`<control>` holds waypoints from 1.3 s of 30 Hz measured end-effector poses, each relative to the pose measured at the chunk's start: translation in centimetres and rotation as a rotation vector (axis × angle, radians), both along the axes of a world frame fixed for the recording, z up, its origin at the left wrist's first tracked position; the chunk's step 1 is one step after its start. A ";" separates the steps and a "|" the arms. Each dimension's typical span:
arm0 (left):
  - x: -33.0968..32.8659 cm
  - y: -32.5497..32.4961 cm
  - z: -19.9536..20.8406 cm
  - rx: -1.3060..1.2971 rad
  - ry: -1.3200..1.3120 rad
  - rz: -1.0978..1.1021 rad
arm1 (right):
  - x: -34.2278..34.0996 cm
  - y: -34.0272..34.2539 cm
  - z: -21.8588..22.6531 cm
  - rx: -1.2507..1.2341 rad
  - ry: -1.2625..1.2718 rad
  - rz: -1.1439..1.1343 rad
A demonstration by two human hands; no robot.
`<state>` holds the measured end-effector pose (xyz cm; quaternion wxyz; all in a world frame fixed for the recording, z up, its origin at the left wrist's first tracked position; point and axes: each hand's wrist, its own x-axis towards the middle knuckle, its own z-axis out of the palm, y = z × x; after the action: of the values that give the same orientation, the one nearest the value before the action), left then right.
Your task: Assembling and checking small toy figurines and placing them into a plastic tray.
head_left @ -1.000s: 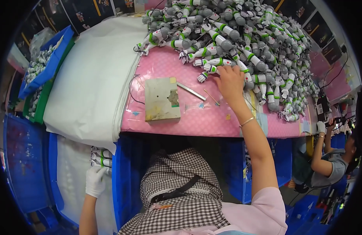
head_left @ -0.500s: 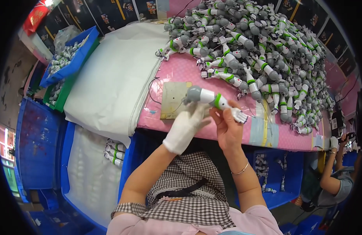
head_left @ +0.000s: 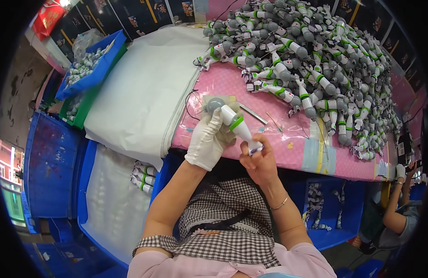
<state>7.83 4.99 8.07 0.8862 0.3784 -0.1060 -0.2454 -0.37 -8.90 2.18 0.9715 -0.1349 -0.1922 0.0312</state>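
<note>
**Gloved hand is now sharing the hold on one toy arm**

The white-gloved left hand is clamping its grip round a white-and-grey plastic toy arm with a green band, just beside its grey ball; half a second ago, the glove was standing looser there. The bare right hand is pinching the opposite end. Held at both ends, the arm is probably becoming steadier for close handling. It is slanting above the near edge of the pink, plastic-covered counter, its ball farther from that edge. Toward the far right corner, a heap of similar arms is spreading.

Fingers are covering most of the toy's fist, and the glove's underside grip is staying out of sight. The squarish beige metal block is mostly hiding behind arm and glove.
</note>
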 end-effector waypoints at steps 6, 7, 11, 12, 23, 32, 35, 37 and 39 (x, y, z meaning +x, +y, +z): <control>-0.9 1.4 -0.9 -0.128 0.283 -0.117 | -0.2 -3.3 3.3 -1.151 -0.146 -0.203; -1.6 0.8 -0.2 0.001 0.220 -0.052 | 0.1 -4.2 3.8 -1.263 0.084 -0.160; -3.6 1.7 -1.6 0.175 0.199 -0.162 | 2.8 -3.4 5.6 -0.763 0.552 -0.314; -4.2 1.9 -2.0 0.219 0.218 -0.194 | 3.2 -3.5 5.1 -0.763 0.558 -0.331; -5.2 3.7 -1.3 0.634 0.022 -0.236 | 4.9 -4.5 2.6 -1.046 0.438 -0.378; -2.7 2.9 0.2 0.387 0.207 -0.129 | 9.6 -5.4 1.1 -1.532 0.066 -0.312; -2.7 2.7 0.3 0.349 0.213 -0.142 | 10.1 -6.0 2.7 -1.474 0.120 -0.029; -2.5 2.5 0.2 0.336 0.234 -0.126 | 10.8 -6.5 2.6 -1.422 0.090 0.107; -2.2 2.4 -0.2 0.339 0.222 -0.107 | 11.2 -6.8 2.9 -1.430 0.061 0.139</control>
<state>5.60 7.35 7.85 0.8017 0.4867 0.0149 -0.3466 10.85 -15.75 5.12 0.6462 -0.7246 -0.1058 0.2150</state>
